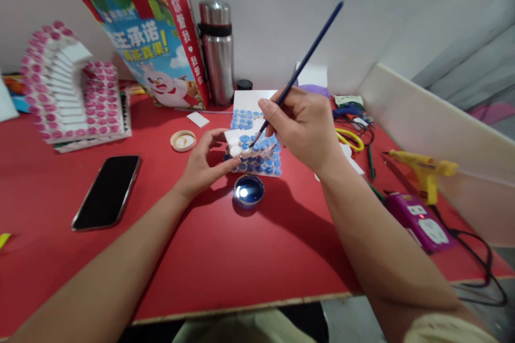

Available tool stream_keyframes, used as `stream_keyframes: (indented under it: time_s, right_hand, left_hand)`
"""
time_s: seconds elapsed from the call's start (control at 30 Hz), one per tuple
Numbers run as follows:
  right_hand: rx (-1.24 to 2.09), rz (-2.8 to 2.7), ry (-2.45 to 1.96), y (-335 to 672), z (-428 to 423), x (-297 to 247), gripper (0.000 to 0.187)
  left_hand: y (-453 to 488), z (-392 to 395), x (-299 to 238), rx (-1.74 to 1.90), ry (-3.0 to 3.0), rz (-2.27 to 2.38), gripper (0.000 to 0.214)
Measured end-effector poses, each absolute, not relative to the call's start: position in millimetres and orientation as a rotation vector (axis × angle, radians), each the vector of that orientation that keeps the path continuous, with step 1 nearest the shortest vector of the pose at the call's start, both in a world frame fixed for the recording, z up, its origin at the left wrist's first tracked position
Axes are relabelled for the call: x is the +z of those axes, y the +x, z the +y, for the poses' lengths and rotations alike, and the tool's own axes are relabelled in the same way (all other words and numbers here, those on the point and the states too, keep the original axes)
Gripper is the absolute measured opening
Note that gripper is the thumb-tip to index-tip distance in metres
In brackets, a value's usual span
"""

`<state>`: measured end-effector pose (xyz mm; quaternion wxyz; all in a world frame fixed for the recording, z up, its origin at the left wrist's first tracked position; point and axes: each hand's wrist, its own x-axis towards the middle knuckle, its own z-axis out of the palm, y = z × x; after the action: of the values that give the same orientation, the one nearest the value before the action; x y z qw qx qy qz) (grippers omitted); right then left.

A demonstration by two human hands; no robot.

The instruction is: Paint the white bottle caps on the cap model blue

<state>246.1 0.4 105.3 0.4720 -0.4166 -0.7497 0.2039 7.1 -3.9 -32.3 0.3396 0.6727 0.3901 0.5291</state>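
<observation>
My right hand (301, 126) is closed on a dark blue paintbrush (306, 61), whose tip touches the top of a small white piece (236, 147). My left hand (203, 163) grips that piece by its left side, fingers curled round it. The piece rests on a white block of blue-painted caps (257, 163) in the middle of the red table (225, 246). A small round dish of blue paint (248, 191) sits just in front of the block.
A black phone (108, 191) lies at left, with a stack of pink-capped white pieces (72, 91) behind it. A red shopping bag (153, 37), a steel flask (217, 53) and a small lid (183, 141) stand at the back. Right: yellow scissors (350, 138), glue gun (422, 169), purple power strip (420, 222).
</observation>
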Motion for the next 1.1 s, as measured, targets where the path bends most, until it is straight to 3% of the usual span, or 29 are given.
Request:
stream_keyframes:
  time_s: [0.4,0.73,1.1]
  right_hand:
    - [0.484,-1.861,-1.01,244.9,-1.0,106.0,0.043]
    - [0.557,-1.83,-0.947,239.3,-6.5,106.1,0.06]
    - [0.542,-1.842,-1.033,238.7,-10.4,109.8,0.052]
  left_hand:
    - [6.5,-3.7,-32.3,1.377,1.765,1.002,0.066]
    - [7.4,-4.6,-30.1,1.373,1.763,1.027,0.067]
    - [7.4,-5.9,-28.9,1.36,1.748,1.034,0.068]
